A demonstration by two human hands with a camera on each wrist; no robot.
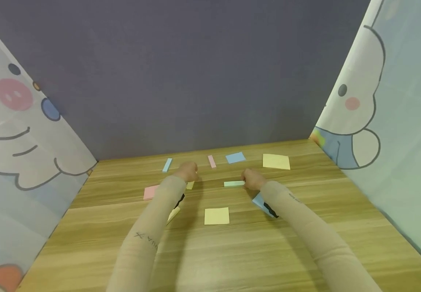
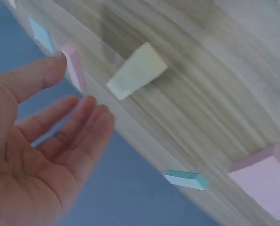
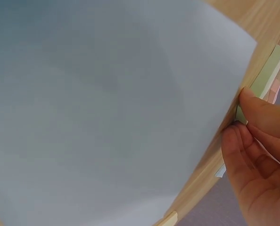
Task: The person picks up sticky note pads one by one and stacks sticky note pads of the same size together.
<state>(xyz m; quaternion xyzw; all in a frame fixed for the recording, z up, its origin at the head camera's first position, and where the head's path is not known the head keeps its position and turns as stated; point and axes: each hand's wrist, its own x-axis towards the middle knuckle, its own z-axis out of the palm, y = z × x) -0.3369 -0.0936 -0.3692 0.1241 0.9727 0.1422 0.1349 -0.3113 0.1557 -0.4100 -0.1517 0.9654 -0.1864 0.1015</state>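
Note:
My right hand pinches the right end of a narrow green sticky note pad between thumb and fingertips, low over the wooden table. In the right wrist view, that green pad reaches out beyond the thumb. My left hand is nearest to a narrow yellow sticky note pad. Its fingers are relaxed and apart from the thumb in the left wrist view, with nothing between them. There the yellow pad lies clear of the fingertips. A blue pad is partly hidden beneath my right wrist.
Along the back lie a light blue strip, a pink strip, a blue pad and a yellow pad. Nearer are a pink pad and another yellow pad. A dark panel stands behind.

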